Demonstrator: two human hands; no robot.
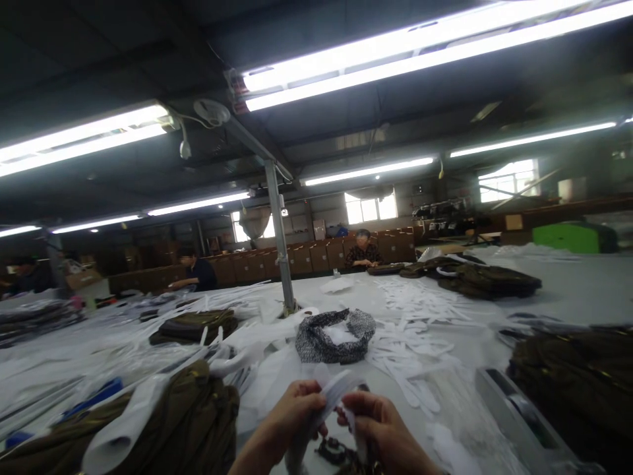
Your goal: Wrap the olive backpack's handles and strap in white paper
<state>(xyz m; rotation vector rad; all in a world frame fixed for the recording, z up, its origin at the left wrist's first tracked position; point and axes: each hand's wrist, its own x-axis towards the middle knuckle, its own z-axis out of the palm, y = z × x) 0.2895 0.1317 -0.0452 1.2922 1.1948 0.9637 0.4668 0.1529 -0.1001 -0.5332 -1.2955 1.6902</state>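
Note:
My left hand [293,417] pinches a translucent white strip [339,388] between thumb and fingers, near the bottom middle of the head view. On the other side, my right hand [380,427] is closed on the same white strip, which bends between the two hands. Below them lies a small dark item [332,451], partly hidden by my fingers and too blurred to name. Just beyond the hands rests a ring-shaped, speckled black-and-white fabric piece [309,340] with white material inside. Loose white strips [408,349] spread over the table to its right.
Olive-brown fabric goods [198,415] with a white roll [121,429] lie at left; a darker pile [578,382] and a grey box-like device [524,412] are at right. A metal post [279,237] rises from the table [568,290]. A person [363,254] sits across it.

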